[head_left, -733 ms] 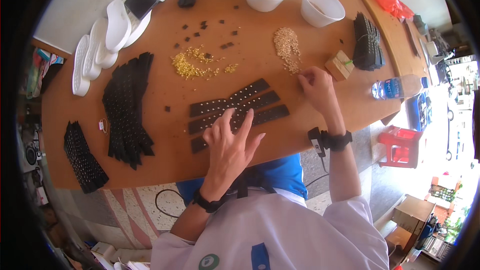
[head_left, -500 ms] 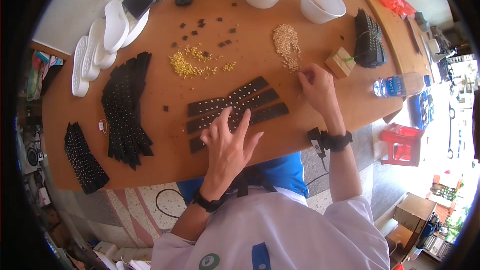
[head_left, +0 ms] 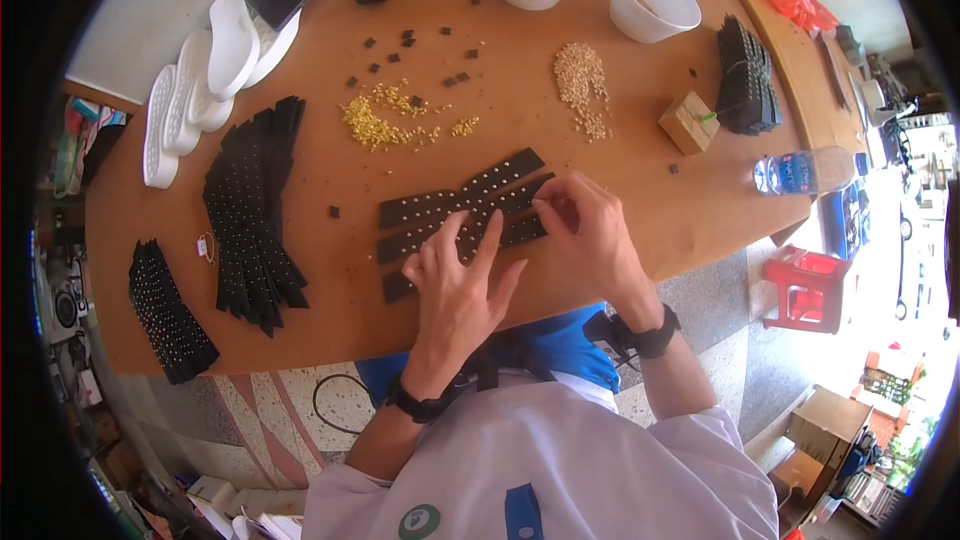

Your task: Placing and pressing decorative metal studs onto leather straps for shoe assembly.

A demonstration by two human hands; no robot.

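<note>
Several black studded straps point(head_left: 412, 210) lie side by side on the brown table point(head_left: 300, 340) before me, dotted with rows of small pale studs. Across them rests my left hand point(head_left: 455, 275), fingers spread and fingertips on the straps. Over the straps' right end is my right hand point(head_left: 592, 235), its thumb and fingertips pinched together. Whatever sits in that pinch is too small or hidden to make out. Beyond the straps are a pile of small gold studs point(head_left: 368, 125) and a pile of tiny copper-coloured pieces point(head_left: 580, 80).
Finished-looking strap bundles point(head_left: 250, 210) lie at left, with white shoe soles point(head_left: 165, 130) behind. Two white bowls point(head_left: 655, 5) stand at the far edge. A wooden block point(head_left: 688, 123), a tied black bundle point(head_left: 745, 80) and a plastic bottle point(head_left: 805, 172) are at right.
My right hand has moved left and nearer, from beside the copper-coloured pile to the straps' right end. My left hand stays on the straps.
</note>
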